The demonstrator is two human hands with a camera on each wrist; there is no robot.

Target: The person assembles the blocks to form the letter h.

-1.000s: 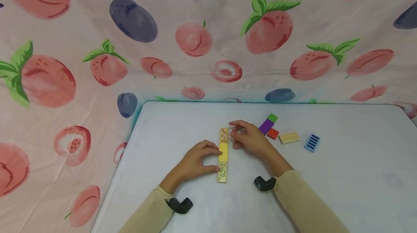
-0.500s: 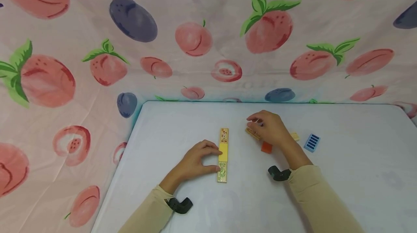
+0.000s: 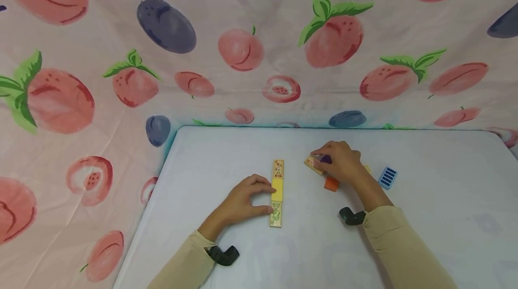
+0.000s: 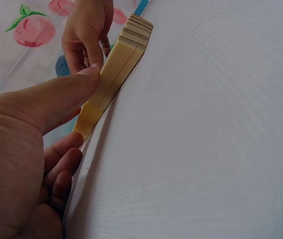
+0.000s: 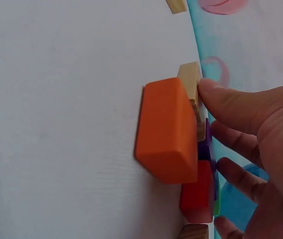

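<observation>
My left hand (image 3: 247,199) lies at the left side of a straight row of blocks, its thumb and index fingertip touching it. The row has a printed wooden block (image 3: 278,169) at the far end, a yellow block (image 3: 278,188) in the middle and a green-printed block (image 3: 276,218) nearest. My right hand (image 3: 341,161) pinches a small wooden block (image 3: 310,162) with printing on top, thumb at its near edge. A purple block (image 3: 326,159) shows just behind its fingers. An orange block (image 5: 163,129) lies close by, with a red block (image 5: 198,194) beyond it.
A blue tile (image 3: 387,178) with dark bars lies on the white table (image 3: 437,217), right of the right hand. A plain wooden block (image 3: 367,168) is mostly hidden behind that wrist. Fruit-printed cloth (image 3: 243,10) hangs behind and at the left.
My right hand has moved right, from beside the row's far end to the small wooden block among the loose blocks. The left hand and the row have stayed in place.
</observation>
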